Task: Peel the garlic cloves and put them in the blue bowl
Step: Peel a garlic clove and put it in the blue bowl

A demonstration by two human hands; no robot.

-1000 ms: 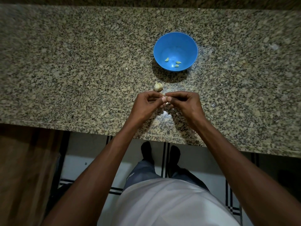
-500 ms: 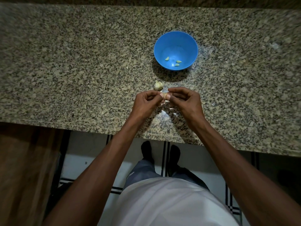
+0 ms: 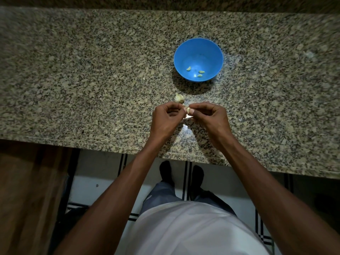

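Observation:
A small pale garlic clove [image 3: 188, 109] is pinched between the fingertips of my left hand [image 3: 166, 118] and my right hand [image 3: 209, 116], just above the granite counter [image 3: 82, 80]. The rest of the garlic bulb [image 3: 179, 97] lies on the counter right beyond my fingers. Farther back stands the blue bowl [image 3: 184, 52] with three peeled cloves [image 3: 200, 72] on its bottom.
A scrap of white peel [image 3: 189, 117] lies on the counter under my hands. The counter's front edge [image 3: 92, 144] runs just below my wrists. A wooden surface [image 3: 27, 190] is at the lower left, with tiled floor and my feet below the counter.
Both hands stay together on the clove and have shifted slightly away from me, toward the bulb. The clove now shows a little more between the fingertips.

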